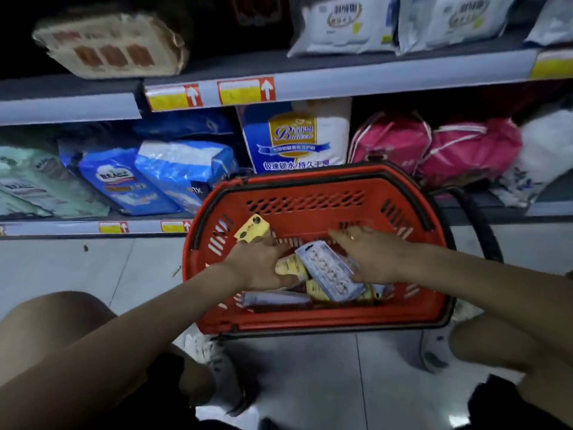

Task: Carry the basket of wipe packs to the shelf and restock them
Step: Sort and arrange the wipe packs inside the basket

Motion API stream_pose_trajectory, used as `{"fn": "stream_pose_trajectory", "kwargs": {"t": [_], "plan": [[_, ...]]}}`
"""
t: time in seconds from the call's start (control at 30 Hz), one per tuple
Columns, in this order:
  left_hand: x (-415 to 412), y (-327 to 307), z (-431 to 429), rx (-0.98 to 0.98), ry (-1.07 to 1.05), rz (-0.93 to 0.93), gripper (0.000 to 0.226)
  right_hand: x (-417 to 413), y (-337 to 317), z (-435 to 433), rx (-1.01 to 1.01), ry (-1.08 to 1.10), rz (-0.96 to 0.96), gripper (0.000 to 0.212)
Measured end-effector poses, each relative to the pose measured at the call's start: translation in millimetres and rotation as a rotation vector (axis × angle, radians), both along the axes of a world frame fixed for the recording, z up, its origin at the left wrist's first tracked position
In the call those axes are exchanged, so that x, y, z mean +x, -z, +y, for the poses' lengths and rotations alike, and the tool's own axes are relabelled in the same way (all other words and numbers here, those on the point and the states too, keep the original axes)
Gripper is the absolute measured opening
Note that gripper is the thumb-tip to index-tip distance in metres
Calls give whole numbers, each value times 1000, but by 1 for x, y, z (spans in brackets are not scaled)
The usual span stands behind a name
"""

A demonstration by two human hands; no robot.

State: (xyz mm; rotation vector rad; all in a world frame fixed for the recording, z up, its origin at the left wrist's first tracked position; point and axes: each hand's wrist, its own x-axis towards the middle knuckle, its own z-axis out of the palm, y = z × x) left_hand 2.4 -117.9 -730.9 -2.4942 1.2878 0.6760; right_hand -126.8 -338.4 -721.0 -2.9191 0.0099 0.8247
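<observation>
A red plastic basket (pixel 310 200) stands on the floor in front of the shelves, with several small wipe packs in its bottom. My left hand (pixel 260 265) reaches into the basket's left side and holds a yellow wipe pack (pixel 251 231) that sticks up past the fingers. My right hand (pixel 372 256) is in the basket's right side with fingers spread, its thumb resting on a grey-blue wipe pack (pixel 325 274) that lies tilted on top of the others. More yellow packs (pixel 290 266) lie beneath it.
The lower shelf (pixel 77 227) behind the basket carries blue diaper bags (pixel 155 175), a white-and-blue bag (pixel 294 135) and pink bags (pixel 434 147). The upper shelf (pixel 341 79) bears white wipe packs (pixel 344 23). My knees and shoes flank the basket on the tiled floor.
</observation>
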Motion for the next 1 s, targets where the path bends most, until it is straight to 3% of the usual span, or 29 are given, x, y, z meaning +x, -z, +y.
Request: {"fn": "stream_pose_trajectory", "kwargs": {"t": [0.1,0.2,0.3,0.43,0.57,0.7,1.0], "plan": [[3,28,-11,58,63,56,88,-7,16,-5,-63,-95,14,95],[6,53,-26,103,145,90,108,-10,15,-17,-146,-130,110,63],[7,83,-45,118,202,129,93,-11,18,-32,-234,-144,186,43],[-3,115,-80,104,266,139,103,-18,35,-48,-254,-128,318,30],[-5,145,-107,171,507,6,110,-20,45,-52,-241,-135,319,32],[2,161,-124,187,684,-122,98,-18,45,-53,-231,-157,296,26],[3,153,-129,165,734,-161,82,-17,45,-53,-261,-193,291,22]]}}
